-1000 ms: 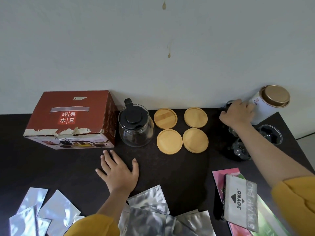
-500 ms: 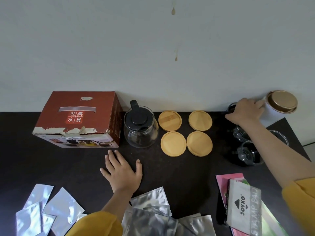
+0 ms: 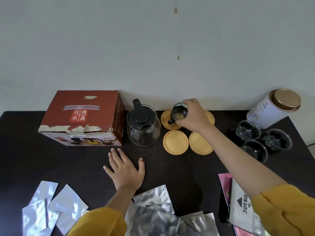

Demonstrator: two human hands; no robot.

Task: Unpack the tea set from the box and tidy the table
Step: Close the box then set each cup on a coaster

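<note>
My right hand [image 3: 194,116] grips a small glass cup [image 3: 179,113] by its rim, over the back-left wooden coaster [image 3: 166,120]. Whether the cup touches the coaster I cannot tell. Two more round wooden coasters [image 3: 175,142] [image 3: 200,144] lie in front, and a fourth [image 3: 210,116] is mostly hidden behind my hand. A glass teapot [image 3: 143,126] with a black lid stands left of the coasters, beside the red tea-set box [image 3: 81,116]. Three more glass cups [image 3: 248,130] stand at the right. My left hand [image 3: 125,171] rests flat on the dark table [image 3: 51,159], fingers spread.
A white tin with a gold lid [image 3: 274,108] stands at the back right against the wall. Several silver foil pouches [image 3: 54,206] [image 3: 153,210] lie along the front edge. A JOYKO stamp pad pack [image 3: 240,206] lies on pink and green sheets at the front right.
My right hand has taken a glass cup from the group by the tin and carried it left to the back-left coaster. My left hand has stayed flat on the table.
</note>
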